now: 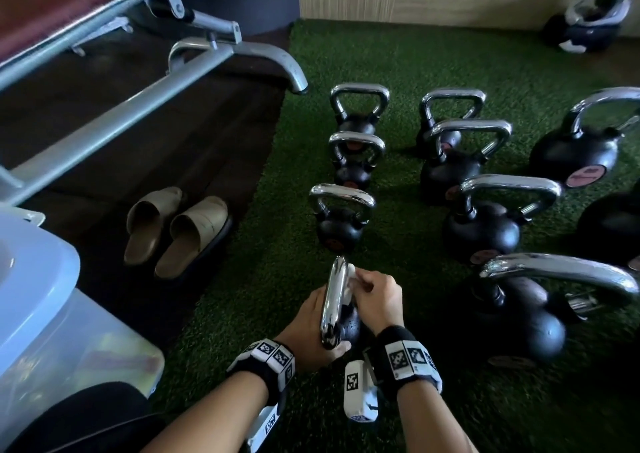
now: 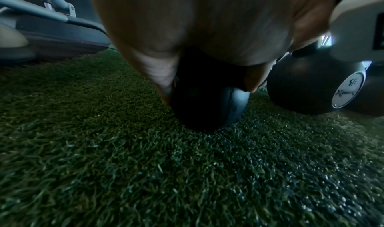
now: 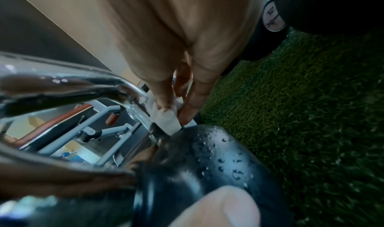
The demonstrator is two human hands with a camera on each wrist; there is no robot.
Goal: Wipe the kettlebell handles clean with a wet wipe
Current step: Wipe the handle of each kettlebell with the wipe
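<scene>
Kettlebell (image 1: 341,328) stood on turf (image 1: 277,227); your left hand (image 1: 308,328) gripped it to steady the handle (image 1: 334,300), while your right hand (image 1: 375,296) pinched the wipe (image 3: 168,122) against its base.

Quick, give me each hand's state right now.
Left hand: curled round the kettlebell, holding it steady.
Right hand: pinching the wet wipe against the chrome handle.
</scene>
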